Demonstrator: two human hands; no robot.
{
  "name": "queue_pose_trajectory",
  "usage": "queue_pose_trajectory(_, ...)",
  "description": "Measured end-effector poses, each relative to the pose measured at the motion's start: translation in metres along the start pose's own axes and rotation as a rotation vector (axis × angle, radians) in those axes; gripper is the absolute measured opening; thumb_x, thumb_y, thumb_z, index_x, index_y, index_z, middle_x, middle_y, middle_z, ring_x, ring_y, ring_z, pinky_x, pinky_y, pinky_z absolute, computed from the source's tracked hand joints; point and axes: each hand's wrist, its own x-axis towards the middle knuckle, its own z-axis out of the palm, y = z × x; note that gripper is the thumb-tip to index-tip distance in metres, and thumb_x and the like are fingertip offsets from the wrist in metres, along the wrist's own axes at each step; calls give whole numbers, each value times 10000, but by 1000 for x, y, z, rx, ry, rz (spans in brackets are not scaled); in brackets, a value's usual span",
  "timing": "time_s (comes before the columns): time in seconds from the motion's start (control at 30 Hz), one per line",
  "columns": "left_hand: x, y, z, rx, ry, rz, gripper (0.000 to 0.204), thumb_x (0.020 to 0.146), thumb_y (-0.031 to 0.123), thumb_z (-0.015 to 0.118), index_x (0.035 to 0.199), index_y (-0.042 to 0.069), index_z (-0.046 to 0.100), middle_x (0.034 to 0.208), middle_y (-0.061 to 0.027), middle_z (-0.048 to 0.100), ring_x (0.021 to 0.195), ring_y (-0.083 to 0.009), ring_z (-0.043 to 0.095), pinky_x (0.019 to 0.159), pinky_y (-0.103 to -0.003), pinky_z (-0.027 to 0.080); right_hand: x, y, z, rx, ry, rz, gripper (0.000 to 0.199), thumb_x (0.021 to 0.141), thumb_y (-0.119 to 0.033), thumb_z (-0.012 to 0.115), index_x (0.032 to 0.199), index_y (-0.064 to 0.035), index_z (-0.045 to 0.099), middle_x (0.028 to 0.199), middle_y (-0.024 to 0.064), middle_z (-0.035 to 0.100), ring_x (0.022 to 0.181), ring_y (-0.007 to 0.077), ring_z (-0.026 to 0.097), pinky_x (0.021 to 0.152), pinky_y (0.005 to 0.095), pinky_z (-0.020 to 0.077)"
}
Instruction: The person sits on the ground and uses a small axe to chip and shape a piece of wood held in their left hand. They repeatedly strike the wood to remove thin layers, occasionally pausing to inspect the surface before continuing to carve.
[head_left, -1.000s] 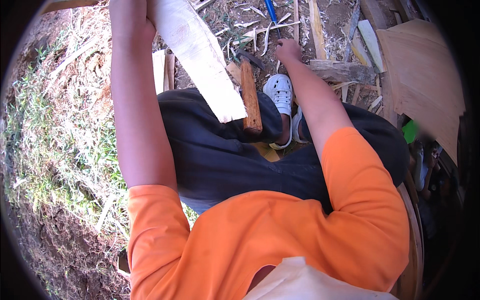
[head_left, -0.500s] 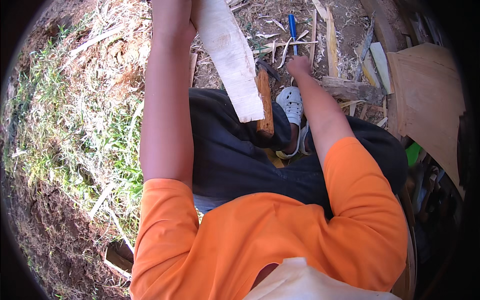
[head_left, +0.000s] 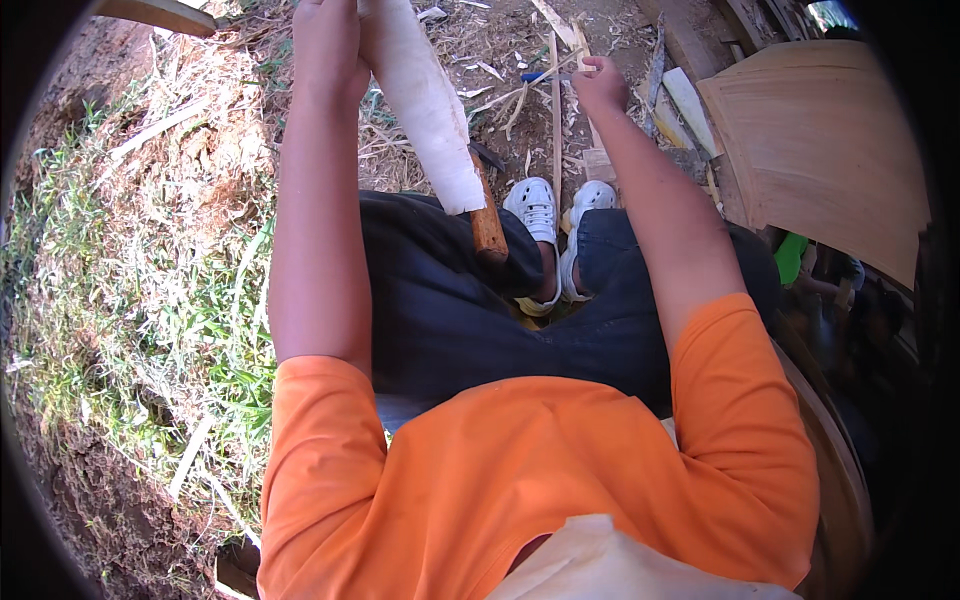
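At the top left my left hand (head_left: 328,45) is closed around the side of a long pale wooden board (head_left: 418,110). The board slants down toward my left leg, its ragged lower end over a hand tool with a thick wooden handle (head_left: 489,228). That tool's dark metal head (head_left: 487,155) shows beyond the board; the rest is partly covered. My right hand (head_left: 602,88), fingers curled, is beyond my shoes at a slim blue-handled tool (head_left: 541,77). The blue handle points left from the hand, and its shaft is mostly hidden.
Wood strips and shavings (head_left: 557,120) litter the soil ahead. A large brown wooden sheet (head_left: 820,140) leans at the right. Grass (head_left: 220,290) covers the left side. My white shoes (head_left: 535,210) stand between the knees. A wooden piece (head_left: 160,14) juts in at the top left.
The blue handle has swung from pointing away to pointing left as my right hand moved. The view has shifted to the right. My left hand keeps hold of the board.
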Motion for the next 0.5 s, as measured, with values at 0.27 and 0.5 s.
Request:
queue_pose_trajectory(0.27, -36, 31, 0, -69, -77, -85, 275, 1036, 244, 599, 1194, 25, 646, 950, -54, 697, 791, -167, 676, 662, -322, 566, -15, -145, -158, 737, -275, -106, 316, 1062, -266, 597, 1232, -3, 642, 912, 23, 630, 760, 76, 562, 649, 217, 463)
queue_pose_trajectory(0.5, -64, 37, 14, -145, -115, 0, 241, 1042, 230, 572, 1164, 32, 637, 898, -52, 685, 753, -157, 648, 665, -309, 547, -150, -161, -202, 1095, -626, -164, 287, 1000, -180, 715, 1210, 7, 653, 923, 22, 672, 820, 117, 668, 693, 259, 569)
